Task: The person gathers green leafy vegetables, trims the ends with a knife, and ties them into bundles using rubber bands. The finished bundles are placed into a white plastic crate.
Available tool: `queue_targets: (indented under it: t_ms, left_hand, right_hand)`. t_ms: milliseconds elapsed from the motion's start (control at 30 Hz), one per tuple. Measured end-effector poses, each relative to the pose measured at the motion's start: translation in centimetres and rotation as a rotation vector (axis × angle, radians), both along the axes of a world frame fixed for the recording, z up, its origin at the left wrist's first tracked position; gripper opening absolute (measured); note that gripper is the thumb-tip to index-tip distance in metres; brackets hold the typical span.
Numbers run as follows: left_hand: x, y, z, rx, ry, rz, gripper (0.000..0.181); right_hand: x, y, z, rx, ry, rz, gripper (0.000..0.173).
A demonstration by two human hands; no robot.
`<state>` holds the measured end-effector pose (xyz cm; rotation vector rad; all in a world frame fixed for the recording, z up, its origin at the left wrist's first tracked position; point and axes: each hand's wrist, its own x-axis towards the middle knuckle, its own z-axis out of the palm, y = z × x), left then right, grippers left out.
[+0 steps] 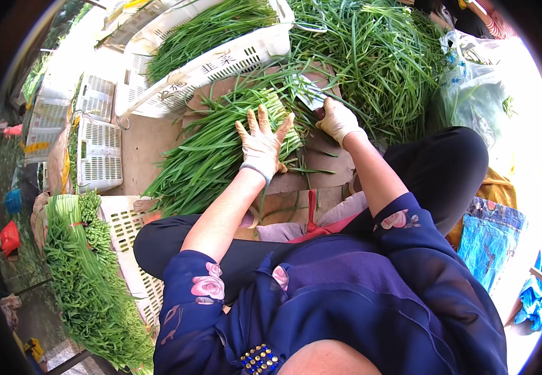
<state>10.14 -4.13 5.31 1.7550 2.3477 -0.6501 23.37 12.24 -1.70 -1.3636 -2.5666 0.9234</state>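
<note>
My left hand, in a pale glove, lies with spread fingers on a thick bunch of garlic chives. The cut stem ends point right and the leaves trail down to the left. My right hand, gloved too, is closed around the dark handle of a knife with a broad, flat blade. This blade lies just right of the stem ends, partly under loose leaves. Beneath the bunch is a brown board with cut bits on it. A large heap of loose chives rises beyond my right hand.
Ahead on the left, a white plastic crate holds more chives. Other white crates stand further left. Bundled greens fill the lower left beside my knee. Clear plastic bags are at the right, and part of another person shows at top right.
</note>
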Motion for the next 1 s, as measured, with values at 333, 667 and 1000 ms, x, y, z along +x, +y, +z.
queue_targets:
  t_ms: [333,667,1000]
  left_hand:
    - [-3.5,2.1,-1.2,0.224,0.005,0.145,0.140]
    - [-3.9,1.7,-2.3,0.308,-0.042,0.148,0.143]
    - [-2.5,2.4,0.3,0.191,-0.029,0.190,0.145]
  right_hand:
    - [-0.9,-1.7,-0.9,0.261,0.320,-0.074,0.031]
    - [-4.1,-7.5,0.2,-0.837,0.437,-0.301,0.015]
    - [-4.7,-4.9,-3.4,-0.947,0.542,-0.410,0.004]
